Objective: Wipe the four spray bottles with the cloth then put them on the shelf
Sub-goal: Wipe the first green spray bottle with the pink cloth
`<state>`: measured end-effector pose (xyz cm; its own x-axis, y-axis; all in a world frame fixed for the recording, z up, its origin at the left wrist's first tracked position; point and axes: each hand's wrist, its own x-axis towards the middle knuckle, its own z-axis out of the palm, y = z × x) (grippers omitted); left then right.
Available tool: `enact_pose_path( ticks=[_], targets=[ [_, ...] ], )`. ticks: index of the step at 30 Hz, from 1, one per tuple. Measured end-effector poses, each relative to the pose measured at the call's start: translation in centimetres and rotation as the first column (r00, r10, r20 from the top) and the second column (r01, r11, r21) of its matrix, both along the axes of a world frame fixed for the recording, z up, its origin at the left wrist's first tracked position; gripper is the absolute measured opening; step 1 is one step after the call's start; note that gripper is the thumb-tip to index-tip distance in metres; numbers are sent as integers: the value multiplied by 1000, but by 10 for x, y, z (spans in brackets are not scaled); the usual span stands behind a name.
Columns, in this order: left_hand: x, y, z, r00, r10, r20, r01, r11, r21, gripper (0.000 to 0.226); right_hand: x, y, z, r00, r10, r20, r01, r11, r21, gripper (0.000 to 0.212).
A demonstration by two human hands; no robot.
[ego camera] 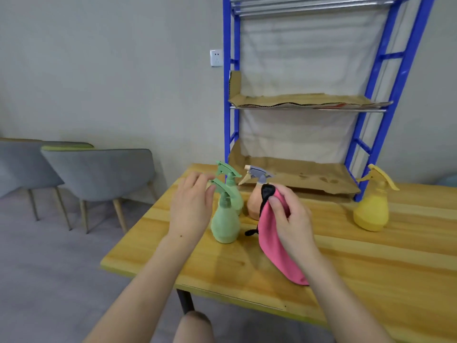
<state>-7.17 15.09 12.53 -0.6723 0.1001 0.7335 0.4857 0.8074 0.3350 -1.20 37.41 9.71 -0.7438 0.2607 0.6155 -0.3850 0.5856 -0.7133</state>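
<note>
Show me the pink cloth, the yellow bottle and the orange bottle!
pink cloth [273, 243]: head view, on the middle of its hanging part.
yellow bottle [371, 215]: head view, on its round belly.
orange bottle [252, 205]: head view, on its body, left of the cloth.
</note>
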Motion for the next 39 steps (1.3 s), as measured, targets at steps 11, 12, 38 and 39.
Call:
enact_pose_path(
  ticks=[11,12,38,39],
  targets=[
    [-43,-4,19,962,-34,272,21,998,52,27,2,-5,-2,998,-1,66,3,1000,-30,27],
    [-43,-3,18,957,-38,289,22,998,61,27,2,-4,-2,998,-3,61,4,1000,-31,26],
    [-3,78,8,727,-570,384,286,759,585,15,22,58,41,1000,31,1,-31,981,-190,14],
    [-1,82,7,725,-579,374,297,752,589,14,22,59,44,1000,20,-12,-22,986,-167,13]
  ],
)
